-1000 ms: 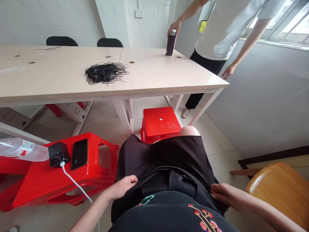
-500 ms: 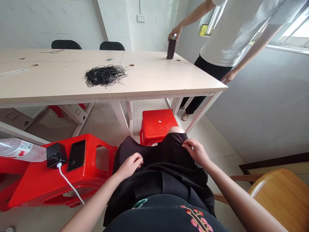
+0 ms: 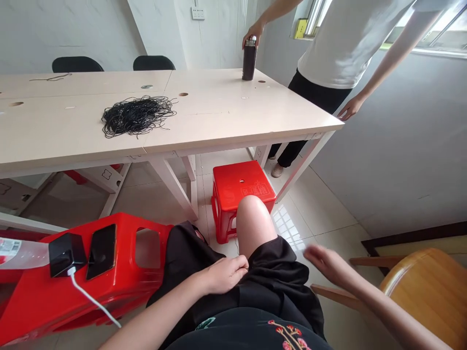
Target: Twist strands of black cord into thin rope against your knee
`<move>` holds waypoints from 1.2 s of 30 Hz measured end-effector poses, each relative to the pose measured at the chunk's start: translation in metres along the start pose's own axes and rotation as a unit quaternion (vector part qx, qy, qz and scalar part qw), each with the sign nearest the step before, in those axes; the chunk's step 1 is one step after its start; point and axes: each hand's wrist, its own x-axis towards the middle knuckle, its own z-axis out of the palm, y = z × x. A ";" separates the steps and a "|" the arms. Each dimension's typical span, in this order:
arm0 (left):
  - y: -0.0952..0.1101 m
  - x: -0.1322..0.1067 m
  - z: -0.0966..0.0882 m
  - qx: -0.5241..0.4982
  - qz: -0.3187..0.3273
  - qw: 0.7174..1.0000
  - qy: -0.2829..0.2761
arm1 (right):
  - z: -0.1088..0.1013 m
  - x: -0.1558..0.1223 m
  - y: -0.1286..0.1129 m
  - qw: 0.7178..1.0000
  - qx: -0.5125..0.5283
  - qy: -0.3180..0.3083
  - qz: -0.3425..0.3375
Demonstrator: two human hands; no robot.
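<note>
My left hand (image 3: 228, 274) rests over my lap with its fingers curled closed against the black skirt (image 3: 272, 291). What lies inside those fingers, if anything, is hidden. Off the cloth to the right, my right hand (image 3: 326, 262) hangs in the air beside my thigh, its fingers smeared by motion. The skirt's hem is bunched up above one bare knee (image 3: 255, 218). In front of that knee stands a red stool (image 3: 233, 175).
A tangle of black cord (image 3: 136, 115) lies on the long table (image 3: 204, 131). At its far right, a person's hand (image 3: 254, 33) holds a dark bottle (image 3: 248, 61). Another red stool (image 3: 126, 262) carries a phone (image 3: 102, 250), a black charger (image 3: 66, 255) and a clear bottle (image 3: 31, 255). A wooden chair (image 3: 430, 287) stands right.
My right hand has left the skirt's hem and moved right and down. The hem now sits higher, baring the knee. My left hand has shifted right across my lap. The view has turned slightly right.
</note>
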 end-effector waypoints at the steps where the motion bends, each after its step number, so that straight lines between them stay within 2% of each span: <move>1: 0.004 0.003 -0.005 0.018 -0.005 1.000 -0.016 | 0.005 0.014 -0.010 0.999 0.020 0.010 -0.026; 3: 0.010 0.010 -0.014 0.043 -0.012 0.998 -0.036 | 0.018 0.033 -0.033 0.990 0.074 0.041 -0.113; 5: 0.012 0.015 -0.017 0.041 -0.022 0.998 -0.039 | 0.032 0.033 -0.051 0.985 0.078 0.045 -0.148; 6: 0.011 0.015 -0.017 0.027 -0.028 0.999 -0.032 | 0.037 0.027 -0.055 0.985 0.083 0.023 -0.146; 9: 0.001 0.013 -0.017 -0.050 -0.043 0.998 0.015 | 0.041 0.001 -0.044 0.979 0.148 -0.100 -0.099; 11: -0.006 0.010 -0.024 -0.098 -0.050 0.992 0.060 | 0.035 -0.009 -0.026 0.957 0.209 -0.195 -0.041; 13: -0.008 0.011 -0.039 -0.108 -0.049 0.986 0.118 | 0.026 -0.003 -0.013 0.946 0.233 -0.227 0.008; 15: -0.003 0.015 -0.060 -0.074 -0.031 0.979 0.187 | 0.015 0.016 -0.014 0.962 0.219 -0.165 0.009; 17: 0.009 0.021 -0.082 -0.049 -0.013 0.974 0.219 | 0.005 0.042 -0.030 0.973 0.215 -0.059 -0.053; 18: 0.018 0.025 -0.092 -0.048 -0.012 0.973 0.226 | 0.000 0.055 -0.043 0.967 0.232 -0.020 -0.099; 20: 0.038 0.032 -0.106 -0.061 -0.006 0.974 0.216 | -0.010 0.079 -0.073 0.941 0.285 0.018 -0.179; 22: 0.056 0.039 -0.115 -0.110 0.016 0.970 0.215 | -0.018 0.097 -0.101 0.908 0.351 0.006 -0.227; 23: 0.064 0.042 -0.117 -0.142 0.020 0.964 0.226 | -0.022 0.103 -0.112 0.895 0.387 -0.011 -0.220; 26: 0.078 0.047 -0.116 -0.223 0.015 0.940 0.256 | -0.037 0.108 -0.125 0.886 0.443 -0.076 -0.115; 28: 0.081 0.049 -0.112 -0.270 0.008 0.930 0.250 | -0.053 0.102 -0.120 0.903 0.412 -0.106 -0.058; 31: 0.080 0.053 -0.101 -0.353 -0.013 0.912 0.209 | -0.085 0.086 -0.098 0.946 0.296 -0.125 -0.054; 34: 0.070 0.057 -0.086 -0.397 -0.049 0.897 0.189 | -0.118 0.070 -0.061 0.982 0.147 -0.114 -0.043; 36: 0.061 0.060 -0.076 -0.405 -0.083 0.889 0.199 | -0.130 0.067 -0.029 0.993 0.062 -0.096 -0.019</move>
